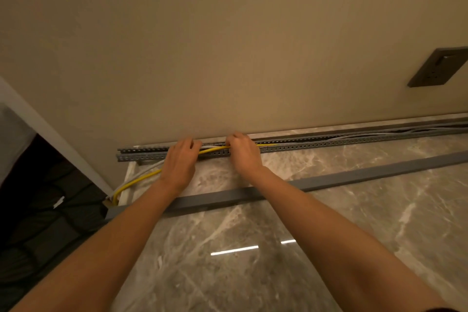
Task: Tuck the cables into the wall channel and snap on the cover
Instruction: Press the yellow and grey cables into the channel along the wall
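A long grey slotted channel (316, 145) runs along the foot of the beige wall, open on top. A yellow cable (138, 181) and a white cable (149, 168) come from the left corner and rise into the channel. My left hand (178, 163) rests over both cables at the channel's front lip, fingers curled on them. My right hand (244, 152) pinches the yellow cable at the channel, fingers closed. Farther right, grey and white cables (395, 133) lie inside the channel. The grey cover strip (329, 181) lies on the floor, under my forearms.
The floor is glossy marble tile (253, 273). A dark socket plate (439, 67) is on the wall at the right. A white door frame (50, 134) and a dark area lie at the left.
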Demonstrator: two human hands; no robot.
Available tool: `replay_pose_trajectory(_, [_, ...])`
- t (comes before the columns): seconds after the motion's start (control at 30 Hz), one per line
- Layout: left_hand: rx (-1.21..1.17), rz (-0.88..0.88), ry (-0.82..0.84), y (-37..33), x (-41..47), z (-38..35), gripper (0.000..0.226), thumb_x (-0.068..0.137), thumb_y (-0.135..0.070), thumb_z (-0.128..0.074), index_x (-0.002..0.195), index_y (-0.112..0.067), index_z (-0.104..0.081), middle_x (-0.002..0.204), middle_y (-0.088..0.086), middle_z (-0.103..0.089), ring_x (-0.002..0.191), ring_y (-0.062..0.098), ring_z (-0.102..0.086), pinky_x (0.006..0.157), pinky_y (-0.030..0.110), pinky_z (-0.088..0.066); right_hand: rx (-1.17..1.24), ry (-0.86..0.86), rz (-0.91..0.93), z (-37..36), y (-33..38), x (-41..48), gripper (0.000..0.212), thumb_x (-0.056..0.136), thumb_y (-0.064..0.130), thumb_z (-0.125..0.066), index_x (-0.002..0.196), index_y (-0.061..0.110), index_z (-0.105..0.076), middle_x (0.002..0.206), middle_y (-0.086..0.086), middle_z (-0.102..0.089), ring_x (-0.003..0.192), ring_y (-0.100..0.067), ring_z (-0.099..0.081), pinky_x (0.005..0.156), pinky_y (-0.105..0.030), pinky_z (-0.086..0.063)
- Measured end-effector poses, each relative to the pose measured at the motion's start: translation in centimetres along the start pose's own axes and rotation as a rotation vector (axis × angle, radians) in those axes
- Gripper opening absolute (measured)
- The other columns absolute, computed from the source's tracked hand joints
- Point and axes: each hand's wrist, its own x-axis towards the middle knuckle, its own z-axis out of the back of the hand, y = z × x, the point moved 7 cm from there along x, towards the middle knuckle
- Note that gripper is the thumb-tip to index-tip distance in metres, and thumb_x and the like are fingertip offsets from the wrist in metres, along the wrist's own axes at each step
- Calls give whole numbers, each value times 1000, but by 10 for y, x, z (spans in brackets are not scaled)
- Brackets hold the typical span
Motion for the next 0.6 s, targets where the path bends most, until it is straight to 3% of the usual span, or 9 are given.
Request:
replay_pose_trajectory(0.23, [-171, 29, -19, 27, 5, 5, 11, 65, 3, -81, 70, 2, -72, 62, 20, -66, 48, 35, -63, 38, 34, -51, -62, 9, -30, -2, 5, -2, 27, 93, -6, -41, 113, -1, -58, 119, -19, -58, 108, -35, -57, 83, -41, -49])
replay_pose_trajectory(0.33, [-170, 44, -42, 26, 16, 10, 7, 68, 5, -79, 70, 5, -72, 66, 22, -64, 55, 36, -63, 42, 35, -51, -52, 26, -30, -5, 4, -1, 26, 94, -4, -41, 113, -1, -59, 118, -19, -58, 108, -35, -56, 83, -42, -49])
replay_pose_trajectory(0.5, [-38, -29, -66, 9, 16, 10, 33, 44, 19, -83, 59, -2, -62, 53, 15, -61, 42, 29, -58, 35, 25, -43, 11, 95, -40, -6, -2, 6, 31, 93, -5, -43, 115, 0, -65, 120, -19, -60, 111, -35, -56, 88, -41, -48])
replay_pose_trajectory(0.6, [39, -87, -27, 0, 14, 11, 35, 36, 18, -84, 55, -1, -62, 48, 15, -60, 38, 27, -56, 31, 23, -41, 46, 131, -31, -6, -8, 8, 32, 92, -5, -45, 115, 1, -66, 118, -20, -62, 108, -36, -59, 86, -39, -49])
